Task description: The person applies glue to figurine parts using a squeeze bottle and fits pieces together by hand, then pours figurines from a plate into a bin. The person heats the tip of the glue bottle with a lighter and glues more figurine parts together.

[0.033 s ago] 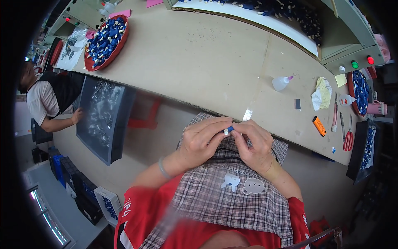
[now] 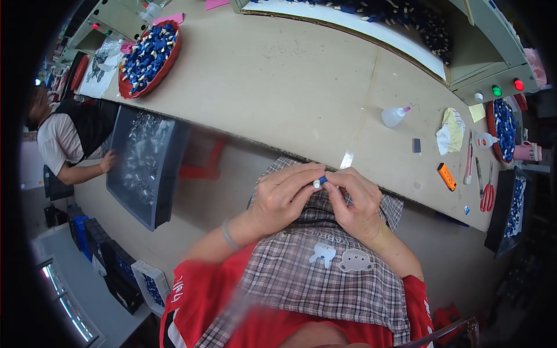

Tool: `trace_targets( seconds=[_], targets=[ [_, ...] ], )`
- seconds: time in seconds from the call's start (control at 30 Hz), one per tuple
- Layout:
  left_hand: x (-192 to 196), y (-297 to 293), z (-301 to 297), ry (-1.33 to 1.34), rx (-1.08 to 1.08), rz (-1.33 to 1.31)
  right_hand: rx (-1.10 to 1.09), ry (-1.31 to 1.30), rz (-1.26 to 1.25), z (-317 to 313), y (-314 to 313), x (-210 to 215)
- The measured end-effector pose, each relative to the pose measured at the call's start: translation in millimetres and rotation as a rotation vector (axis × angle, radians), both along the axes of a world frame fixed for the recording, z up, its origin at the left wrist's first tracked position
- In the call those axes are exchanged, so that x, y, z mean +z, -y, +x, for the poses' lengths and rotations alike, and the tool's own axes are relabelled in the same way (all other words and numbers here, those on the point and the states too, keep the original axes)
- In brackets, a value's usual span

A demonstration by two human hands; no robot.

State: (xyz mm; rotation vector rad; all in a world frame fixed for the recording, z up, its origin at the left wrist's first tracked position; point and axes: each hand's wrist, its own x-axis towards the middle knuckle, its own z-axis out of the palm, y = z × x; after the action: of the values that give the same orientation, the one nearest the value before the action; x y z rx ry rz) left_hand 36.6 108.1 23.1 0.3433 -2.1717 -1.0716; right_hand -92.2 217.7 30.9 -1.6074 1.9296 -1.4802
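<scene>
Between my fingertips is a small blue piece with a white end [image 2: 318,182], held just off the table's front edge and above my checked apron. My left hand [image 2: 285,194] pinches it from one side, thumb and fingers closed. From the other side my right hand [image 2: 355,203] grips it with thumb and forefinger. The fingers hide much of the piece, so its full shape cannot be made out.
A red tray [image 2: 123,87] heaped with blue-and-white pieces stands far left. On the table [image 2: 278,87] lie a squeeze bottle [image 2: 393,116], orange cutter [image 2: 447,176], cloth [image 2: 450,132] and scissors [image 2: 487,196]. A grey bin [image 2: 159,203] and a seated person [image 2: 75,136] are at left.
</scene>
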Motion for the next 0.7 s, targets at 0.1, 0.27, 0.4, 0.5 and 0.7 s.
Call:
trace_targets(
  seconds=[0.1, 0.27, 0.4, 0.5, 0.7],
  targets=[
    [5, -4, 5, 0.018, 0.05, -0.007, 0.003, -0.019, 0.01, 4, -1, 1],
    [-6, -1, 2, -0.026, 0.01, 0.154, 0.003, 0.068, 0.049, 0, 1, -11],
    [4, 21, 9, 0.029, 0.05, 0.35, 0.062, 0.169, 0.184, -8, 13, 8],
    [7, 60, 25, -0.05, 0.212, 0.155, 0.057, 0.297, 0.202, -13, 18, 9],
    [34, 164, 69, -0.099, 0.687, 0.145, -0.015, 0.158, 0.24, -38, 27, -8]
  ],
)
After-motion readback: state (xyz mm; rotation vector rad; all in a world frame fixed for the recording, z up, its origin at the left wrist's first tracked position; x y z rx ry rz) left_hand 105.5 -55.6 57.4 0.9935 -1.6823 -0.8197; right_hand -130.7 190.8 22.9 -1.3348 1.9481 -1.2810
